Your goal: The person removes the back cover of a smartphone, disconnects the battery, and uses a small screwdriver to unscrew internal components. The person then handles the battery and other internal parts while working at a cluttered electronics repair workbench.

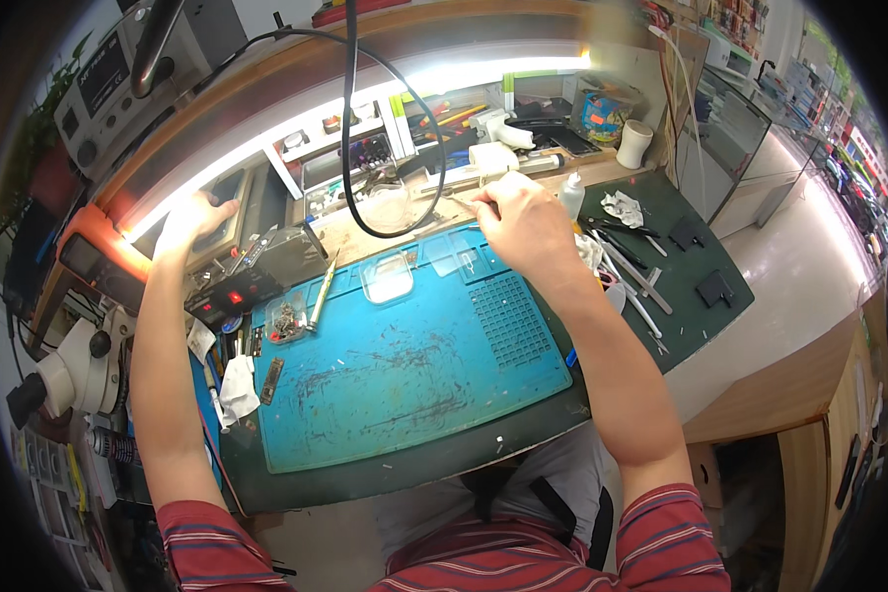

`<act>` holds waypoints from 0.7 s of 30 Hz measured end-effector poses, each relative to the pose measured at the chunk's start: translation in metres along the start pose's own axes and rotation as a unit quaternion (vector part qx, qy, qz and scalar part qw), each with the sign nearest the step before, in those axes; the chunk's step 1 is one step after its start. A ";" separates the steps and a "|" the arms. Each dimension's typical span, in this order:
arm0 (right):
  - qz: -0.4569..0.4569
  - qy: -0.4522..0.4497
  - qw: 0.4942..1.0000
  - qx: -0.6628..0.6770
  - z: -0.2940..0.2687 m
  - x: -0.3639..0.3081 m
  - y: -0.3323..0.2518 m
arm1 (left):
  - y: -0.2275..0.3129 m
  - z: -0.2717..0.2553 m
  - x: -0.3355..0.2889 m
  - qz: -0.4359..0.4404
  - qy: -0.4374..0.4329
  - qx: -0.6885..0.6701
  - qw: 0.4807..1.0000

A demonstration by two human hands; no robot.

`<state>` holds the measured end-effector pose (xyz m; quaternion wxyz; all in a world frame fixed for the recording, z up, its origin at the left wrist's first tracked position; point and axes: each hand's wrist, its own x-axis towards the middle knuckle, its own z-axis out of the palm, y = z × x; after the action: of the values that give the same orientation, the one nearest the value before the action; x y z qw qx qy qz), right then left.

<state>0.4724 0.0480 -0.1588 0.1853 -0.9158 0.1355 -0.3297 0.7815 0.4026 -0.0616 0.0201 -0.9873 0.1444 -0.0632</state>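
My left hand [199,219] reaches over the black box with a red lit switch [252,276], beside a dark flat framed panel [235,202] on the left of the shelf. Its thumb stands apart; glare washes out part of the fingers. My right hand [531,225] is above the far right edge of the blue work mat [385,385], its fingers curled into a pinch. What sits at those fingertips is too small to make out. Just left of it on the mat lie small clear plastic trays [389,278]. Tweezers [324,288] lean on a clear box of small metal parts [288,321].
Pens, tweezers and picks [633,281] lie right of the mat, near a white dropper bottle [571,192] and crumpled tissue [623,207]. A black cable loop [442,148] hangs over the bench. An orange meter [99,252] and white microscope part [69,370] stand at left.
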 end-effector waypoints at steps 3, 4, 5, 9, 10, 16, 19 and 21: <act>0.018 -0.002 1.000 0.000 -0.007 -0.001 0.001 | 0.000 0.001 0.000 -0.001 -0.006 -0.014 1.000; 0.024 0.003 1.000 0.003 -0.008 -0.001 0.000 | 0.000 0.000 0.001 0.000 -0.008 -0.015 1.000; 0.030 0.000 1.000 0.002 -0.011 0.001 -0.001 | -0.001 0.001 0.002 0.008 0.005 -0.014 1.000; 0.038 -0.024 0.999 0.001 -0.014 0.003 0.000 | -0.010 0.009 0.003 0.020 0.026 -0.015 0.999; 0.035 -0.030 0.999 0.000 -0.014 0.003 0.002 | -0.010 0.010 0.003 0.019 0.025 -0.018 0.999; -0.077 -0.159 0.981 0.075 -0.030 -0.001 0.002 | -0.013 0.013 0.005 0.011 0.001 -0.064 0.998; -0.059 -0.163 0.981 0.088 -0.030 -0.006 0.001 | -0.020 0.016 0.011 0.005 0.001 -0.053 0.999; -0.080 -0.173 0.978 0.088 -0.031 -0.006 0.001 | -0.020 0.017 0.013 0.008 -0.003 -0.045 0.999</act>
<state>0.4479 0.0415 -0.1407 0.2586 -0.9470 -0.0017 -0.1908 0.8021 0.4187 -0.0755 -0.0234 -0.9862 0.1549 -0.0540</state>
